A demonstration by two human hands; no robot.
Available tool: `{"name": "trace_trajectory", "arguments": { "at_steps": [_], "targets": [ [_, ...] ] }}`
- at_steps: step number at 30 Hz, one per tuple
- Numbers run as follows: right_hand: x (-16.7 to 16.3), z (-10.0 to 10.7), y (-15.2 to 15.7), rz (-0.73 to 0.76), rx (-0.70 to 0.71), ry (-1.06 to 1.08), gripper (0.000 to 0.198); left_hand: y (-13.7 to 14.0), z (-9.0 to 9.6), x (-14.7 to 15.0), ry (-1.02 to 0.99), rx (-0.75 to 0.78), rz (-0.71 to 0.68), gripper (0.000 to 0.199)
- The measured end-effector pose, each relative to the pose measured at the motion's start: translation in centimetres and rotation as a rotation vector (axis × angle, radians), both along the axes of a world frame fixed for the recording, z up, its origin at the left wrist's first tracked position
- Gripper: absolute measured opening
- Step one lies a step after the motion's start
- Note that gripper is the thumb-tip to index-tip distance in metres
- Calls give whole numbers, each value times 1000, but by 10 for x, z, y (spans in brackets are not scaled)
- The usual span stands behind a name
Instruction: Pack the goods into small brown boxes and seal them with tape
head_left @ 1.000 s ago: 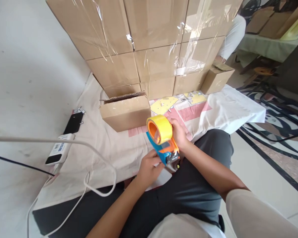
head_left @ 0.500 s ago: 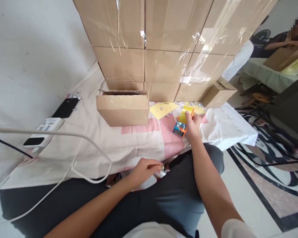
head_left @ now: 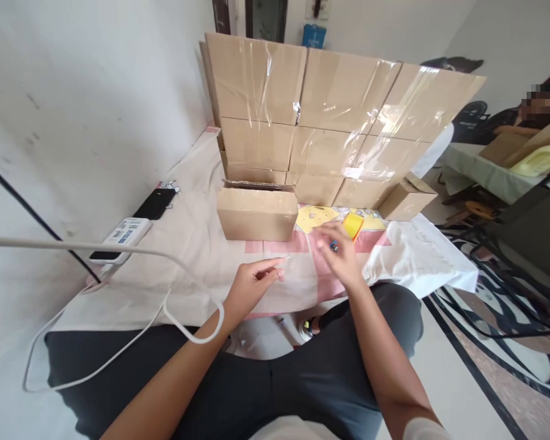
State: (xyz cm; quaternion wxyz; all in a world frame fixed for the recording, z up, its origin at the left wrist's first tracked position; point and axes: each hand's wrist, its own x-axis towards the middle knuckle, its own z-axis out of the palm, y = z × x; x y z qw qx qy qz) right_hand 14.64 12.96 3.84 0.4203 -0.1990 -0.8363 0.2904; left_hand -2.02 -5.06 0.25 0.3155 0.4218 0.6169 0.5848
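Looking from the left, we see the small box (head_left: 257, 214) straight beyond our left hand (head_left: 250, 281), its long axis running crosswise; that hand is the nearer one. Its thumb and forefinger nearly meet, but we cannot tell whether they pinch anything. Our right hand (head_left: 343, 258) curls loosely, with the yellow tape dispenser (head_left: 354, 225) just beyond its fingers, partly hidden; contact is unclear.
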Motion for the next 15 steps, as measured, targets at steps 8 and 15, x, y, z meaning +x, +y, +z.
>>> {"name": "trace_trajectory", "arguments": {
  "at_steps": [8, 15],
  "targets": [
    [-43, 13, -62, 242, 76, 20, 8, -3, -10, -23, 18, -130, 43, 44],
    [-29, 73, -22, 145, -177, 136, 14, 28, 16, -75, 746, 91, 428, 43]
  ]
}}
